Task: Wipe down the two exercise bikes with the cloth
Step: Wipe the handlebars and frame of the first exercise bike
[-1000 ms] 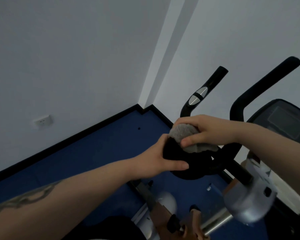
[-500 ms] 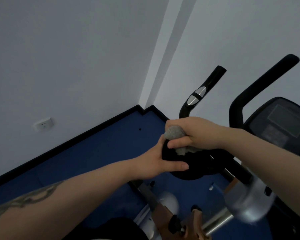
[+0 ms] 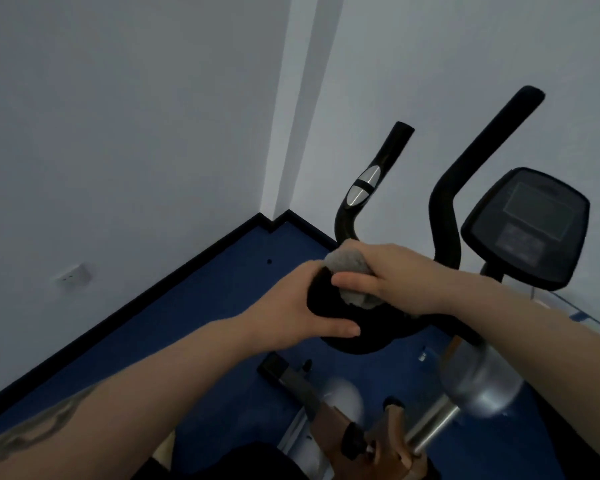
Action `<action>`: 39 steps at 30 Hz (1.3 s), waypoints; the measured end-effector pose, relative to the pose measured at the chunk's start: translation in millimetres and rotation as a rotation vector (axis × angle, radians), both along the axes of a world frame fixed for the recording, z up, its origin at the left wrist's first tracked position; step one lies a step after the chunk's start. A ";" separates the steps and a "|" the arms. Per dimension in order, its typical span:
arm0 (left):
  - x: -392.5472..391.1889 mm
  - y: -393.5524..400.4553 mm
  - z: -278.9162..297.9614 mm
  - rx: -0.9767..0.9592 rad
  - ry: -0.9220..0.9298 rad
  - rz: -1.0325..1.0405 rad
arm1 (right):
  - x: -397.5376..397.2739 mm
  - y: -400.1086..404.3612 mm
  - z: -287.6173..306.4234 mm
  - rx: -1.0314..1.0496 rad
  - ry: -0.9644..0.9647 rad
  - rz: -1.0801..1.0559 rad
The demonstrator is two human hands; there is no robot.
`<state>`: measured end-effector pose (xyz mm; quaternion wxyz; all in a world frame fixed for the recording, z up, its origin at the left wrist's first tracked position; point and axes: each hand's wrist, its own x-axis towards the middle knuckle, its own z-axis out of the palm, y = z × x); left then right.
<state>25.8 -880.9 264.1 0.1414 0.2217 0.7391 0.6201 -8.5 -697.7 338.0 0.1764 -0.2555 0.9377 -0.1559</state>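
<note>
**Cloth on the bike seat, both hands engaged**

My right hand point(image 3: 392, 275) grips the grey cloth point(image 3: 349, 268), bunched under my curled fingers, with my thumb laid across its near side. The cloth sits pressed against the top of the black seat point(image 3: 357, 327) of the exercise bike point(image 3: 478, 386), at the seat's far left edge. A fold of the cloth shows below my thumb, lying on the seat surface.

My left hand point(image 3: 291, 310) holds the seat from its left side. The thumb lies along the seat's near edge, and the fingers curl round the far side, where they are hidden from view. The two hands are just beside each other, with the cloth between them.

Beyond the seat, the two black handlebars point(image 3: 371, 181) rise upward. The left one carries a silver sensor pad point(image 3: 363, 186). The black console point(image 3: 527, 226) stands to the right of the handlebars, its screen dark. Below the seat, the silver seat post point(image 3: 430, 427) and the grey housing are visible, partly blurred.

The bike stands on a blue floor point(image 3: 187, 327) near the corner of the room. A white wall socket point(image 3: 71, 277) sits low on the left wall point(image 3: 118, 133), above the black skirting.
</note>
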 end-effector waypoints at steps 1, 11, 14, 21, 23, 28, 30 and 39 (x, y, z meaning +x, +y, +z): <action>-0.3 -1.5 1.8 -0.024 0.009 0.000 | 3.8 3.7 -0.4 -0.012 -0.031 -0.045; -17.8 -8.4 7.0 -0.145 0.030 -0.117 | 47.8 -8.4 -14.7 -0.036 0.182 -0.546; -28.7 -9.7 13.6 -0.193 0.043 -0.183 | 54.7 -13.9 -19.9 -0.005 0.205 -0.664; -42.5 -5.8 14.4 -0.260 0.008 -0.299 | 69.5 -42.1 -26.0 0.007 0.382 -0.968; -40.9 -6.4 9.7 -0.231 -0.023 -0.306 | 84.5 -49.6 -31.7 -0.036 0.417 -1.061; -41.0 -5.8 6.0 -0.161 -0.046 -0.342 | 57.1 -53.9 -24.1 0.153 0.396 -1.168; -40.8 -5.7 5.0 -0.129 -0.059 -0.346 | 61.4 -58.1 -26.0 0.112 0.442 -1.225; -40.5 -5.3 1.2 -0.023 -0.090 -0.412 | 98.5 -71.0 -39.5 -0.162 0.496 -1.472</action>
